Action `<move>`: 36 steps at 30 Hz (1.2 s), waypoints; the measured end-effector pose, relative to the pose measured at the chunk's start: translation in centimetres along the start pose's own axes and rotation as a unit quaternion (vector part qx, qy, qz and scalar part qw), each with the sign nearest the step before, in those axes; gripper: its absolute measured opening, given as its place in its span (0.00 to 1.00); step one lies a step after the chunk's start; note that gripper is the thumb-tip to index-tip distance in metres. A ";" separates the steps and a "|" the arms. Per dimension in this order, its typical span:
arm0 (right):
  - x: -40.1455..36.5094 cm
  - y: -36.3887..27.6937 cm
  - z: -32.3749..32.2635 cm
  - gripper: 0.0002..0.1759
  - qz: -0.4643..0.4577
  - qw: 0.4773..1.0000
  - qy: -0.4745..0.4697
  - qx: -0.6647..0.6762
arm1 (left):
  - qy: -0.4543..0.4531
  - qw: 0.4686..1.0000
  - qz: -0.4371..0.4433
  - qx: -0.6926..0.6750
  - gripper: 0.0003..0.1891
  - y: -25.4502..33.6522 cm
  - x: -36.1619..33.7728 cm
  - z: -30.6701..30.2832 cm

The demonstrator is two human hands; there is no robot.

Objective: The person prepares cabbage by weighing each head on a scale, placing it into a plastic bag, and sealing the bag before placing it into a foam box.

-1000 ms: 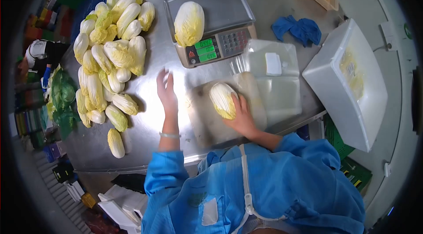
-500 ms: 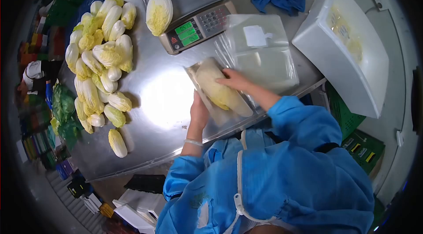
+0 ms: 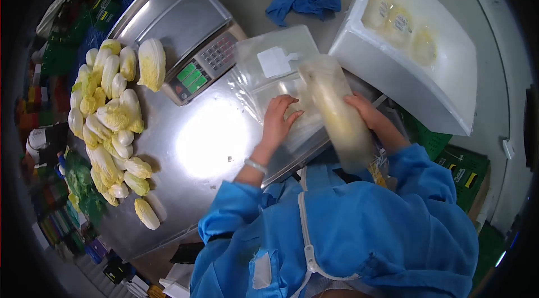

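Note:
A napa cabbage in a clear plastic bag (image 3: 336,108), smeared by motion, is gripped at its right side by my right hand (image 3: 366,111). It hangs tilted over the right part of the steel table, its lower end close to my jacket. My left hand (image 3: 278,120) is apart from it, thumb and fingers spread with nothing in them. Beneath and beyond the hands lies a stack of clear plastic bags (image 3: 303,44), with a white paper label (image 3: 274,62) on top.
A scale (image 3: 205,65) with green displays stands behind; one cabbage (image 3: 151,65) leans beside it. Loose napa cabbages (image 3: 115,115) are piled at left. A blue cloth (image 3: 306,3) lies at the back. The white foam box (image 3: 393,73) at right holds bagged cabbages (image 3: 400,27).
The bagged cabbage has been lifted off the table and carried right in my right hand. My left hand has let go and moved up over the bags. The view has shifted right.

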State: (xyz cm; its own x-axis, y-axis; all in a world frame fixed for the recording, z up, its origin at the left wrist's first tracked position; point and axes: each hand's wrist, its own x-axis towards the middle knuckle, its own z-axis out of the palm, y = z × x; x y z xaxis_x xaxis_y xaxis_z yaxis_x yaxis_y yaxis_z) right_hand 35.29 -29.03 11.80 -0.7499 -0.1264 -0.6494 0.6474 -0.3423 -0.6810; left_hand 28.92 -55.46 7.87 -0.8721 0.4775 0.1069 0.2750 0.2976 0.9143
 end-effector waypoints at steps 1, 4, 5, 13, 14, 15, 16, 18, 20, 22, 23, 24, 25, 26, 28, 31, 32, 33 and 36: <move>-1.5 -0.1 -1.9 0.35 0.025 1.000 -0.011 0.002 | -0.042 0.995 0.049 0.074 0.15 -2.9 0.7 0.8; -4.0 1.4 -3.6 0.39 0.026 0.999 -0.039 -0.019 | -0.064 0.990 0.098 0.076 0.09 -8.3 2.2 2.4; -4.3 1.9 -3.8 0.41 0.015 0.998 -0.049 -0.030 | -0.066 0.996 0.035 0.042 0.07 -8.9 2.7 2.7; -4.0 2.1 0.0 0.35 0.125 0.989 -0.054 -0.056 | -0.116 0.980 -0.128 -0.101 0.07 -1.2 4.7 0.0; -3.9 2.0 0.1 0.34 0.147 0.988 -0.040 -0.024 | -0.121 0.983 -0.106 -0.086 0.07 0.2 4.6 -0.4; -3.9 1.8 0.2 0.32 0.170 0.985 -0.027 0.006 | -0.116 0.987 -0.096 -0.059 0.06 1.3 4.3 -0.1; -3.9 1.6 0.8 0.31 0.158 0.987 -0.017 -0.009 | -0.056 0.998 -0.030 -0.028 0.06 1.6 3.9 0.8; -3.2 0.8 2.3 0.29 0.135 0.990 -0.006 -0.048 | 0.076 0.991 0.098 0.043 0.06 2.1 3.1 2.7; -2.3 0.5 4.5 0.28 0.045 0.998 0.003 -0.034 | 0.105 0.979 0.163 0.055 0.07 5.2 3.6 2.4; -1.7 1.0 6.2 0.27 -0.034 0.999 0.012 -0.028 | 0.022 0.985 0.171 0.023 0.07 7.5 3.1 1.5; -1.2 1.4 6.5 0.26 -0.071 0.997 0.017 -0.031 | -0.018 0.984 0.177 0.005 0.07 7.9 2.9 1.0; -1.0 1.7 7.0 0.26 -0.108 0.993 0.024 -0.033 | 0.006 0.988 0.151 -0.035 0.07 7.7 2.5 0.1; -1.2 2.1 7.7 0.26 -0.099 0.995 0.021 -0.023 | 0.028 0.989 0.126 -0.077 0.08 7.5 2.1 -0.9; -1.4 2.4 8.3 0.26 -0.094 0.995 0.012 -0.028 | 0.048 0.986 0.103 -0.120 0.08 7.3 1.8 -2.0; -1.8 2.1 10.6 0.26 -0.088 0.995 -0.004 -0.036 | 0.334 0.940 0.033 0.066 0.21 6.6 1.7 -5.2; -1.1 1.9 13.9 0.29 -0.092 0.995 -0.020 -0.039 | 0.176 0.830 -0.272 -0.454 0.32 6.3 -0.5 -6.8; -0.7 1.3 14.8 0.30 -0.084 0.996 -0.019 -0.040 | 0.062 0.768 -0.337 -0.540 0.34 5.5 -2.0 -6.7; -0.3 0.6 15.7 0.32 -0.084 0.995 -0.014 -0.048 | 0.084 0.781 -0.345 -0.514 0.31 7.9 -3.4 -6.2; 0.1 0.6 17.6 0.38 -0.096 0.989 0.020 -0.115 | 0.075 0.799 -0.413 -0.431 0.32 9.4 -8.1 -7.1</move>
State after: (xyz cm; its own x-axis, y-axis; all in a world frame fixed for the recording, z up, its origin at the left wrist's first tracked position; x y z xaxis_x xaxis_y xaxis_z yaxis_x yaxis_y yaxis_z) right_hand 33.22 -45.65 17.24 -0.8589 -0.0414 -0.5105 0.5111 -0.1356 -0.8488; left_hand 35.69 -62.46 18.35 -0.6679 0.2890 -0.6859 -0.7443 -0.2509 0.6190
